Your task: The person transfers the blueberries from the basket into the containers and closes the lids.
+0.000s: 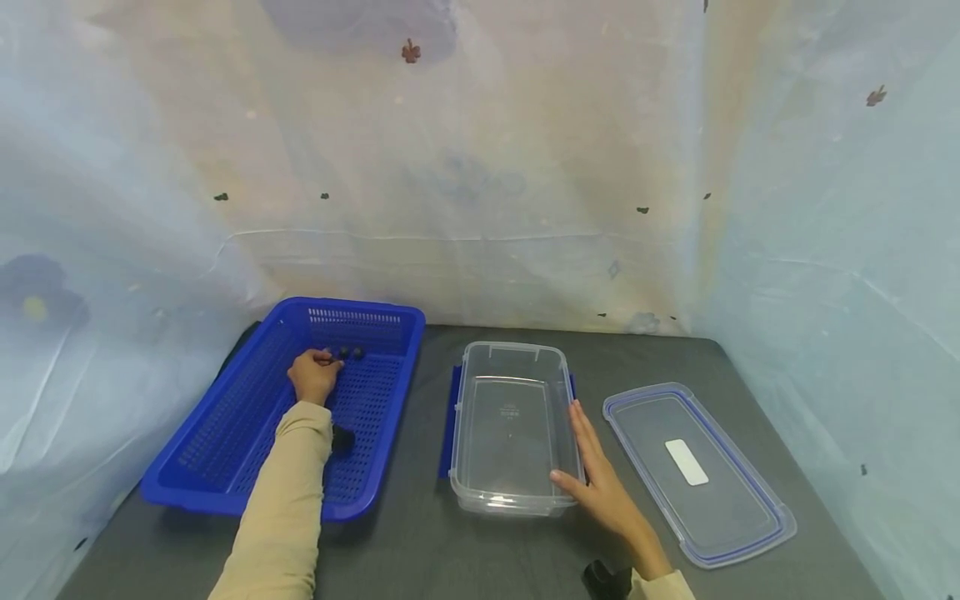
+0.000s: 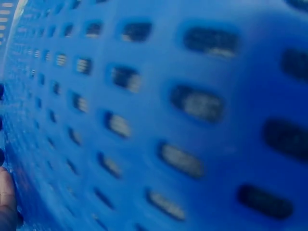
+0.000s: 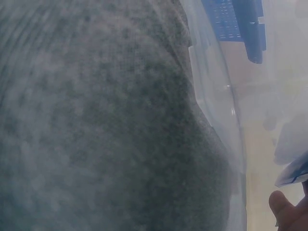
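Note:
My left hand [image 1: 312, 377] reaches into a blue perforated basket [image 1: 411, 392], its fingers bent beside a few small dark round things [image 1: 358, 353] near the far end. Whether it pinches one of them I cannot tell. In the left wrist view, part of the left hand [image 2: 6, 199] shows at the edge, against the basket wall [image 2: 144, 96]. My right hand [image 1: 603, 487] rests at the right side of a clear plastic container [image 1: 510, 442] with blue side clips, fingers extended along the side and thumb over the rim. Its thumb also shows in the right wrist view.
A clear lid [image 1: 720, 500] with a blue seal and a white label lies on the dark grey tabletop [image 1: 408, 533], right of the container. Pale patterned sheeting [image 1: 480, 167] hangs behind and at both sides of the table.

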Available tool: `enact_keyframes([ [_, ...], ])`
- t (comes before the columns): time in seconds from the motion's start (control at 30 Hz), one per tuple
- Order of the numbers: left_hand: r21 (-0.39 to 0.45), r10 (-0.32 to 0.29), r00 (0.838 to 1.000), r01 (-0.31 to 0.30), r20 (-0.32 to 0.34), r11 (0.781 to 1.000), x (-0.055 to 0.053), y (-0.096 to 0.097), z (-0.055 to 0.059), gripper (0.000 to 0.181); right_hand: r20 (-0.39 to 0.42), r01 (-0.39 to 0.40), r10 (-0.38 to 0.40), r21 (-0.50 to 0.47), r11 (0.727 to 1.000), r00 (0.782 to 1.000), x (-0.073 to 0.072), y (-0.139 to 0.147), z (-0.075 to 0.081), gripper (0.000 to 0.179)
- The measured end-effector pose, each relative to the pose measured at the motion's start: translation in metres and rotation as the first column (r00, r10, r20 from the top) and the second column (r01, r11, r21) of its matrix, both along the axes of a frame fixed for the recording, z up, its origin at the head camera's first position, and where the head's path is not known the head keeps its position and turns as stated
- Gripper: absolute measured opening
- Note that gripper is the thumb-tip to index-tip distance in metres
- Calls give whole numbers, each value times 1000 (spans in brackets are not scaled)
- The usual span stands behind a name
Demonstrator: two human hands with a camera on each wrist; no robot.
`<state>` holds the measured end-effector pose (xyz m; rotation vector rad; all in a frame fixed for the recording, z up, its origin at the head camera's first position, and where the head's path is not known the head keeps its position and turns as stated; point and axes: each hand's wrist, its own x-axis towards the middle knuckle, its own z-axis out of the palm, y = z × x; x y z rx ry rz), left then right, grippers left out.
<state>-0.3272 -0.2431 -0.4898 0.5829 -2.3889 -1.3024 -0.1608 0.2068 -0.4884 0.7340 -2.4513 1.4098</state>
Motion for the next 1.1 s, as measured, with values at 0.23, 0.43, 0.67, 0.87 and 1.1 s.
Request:
enact_keyframes([
  [0.23,18,2,1000,-2,-10,1000,-1,-3,9,29,-18,-3,3,32,999,1000,0,3,1,90],
  [0.43,14,-14,998,15,-63,1000,0,-6,26,31,-42,-10,13,71,997,999,-2,4,5,91],
  [0.67,27,-87,993,89,-75,996,1,-8,49,34,-9,21,-20,152,988,1000,2,3,13,97],
  [0.87,-16,-155,985,154,-75,988,1,-8,63,35,23,30,-35,185,982,999,4,1,19,100],
  [1.1,-34,-216,972,214,-90,976,7,-6,75,36,-9,35,-34,241,970,999,1,2,19,100],
])
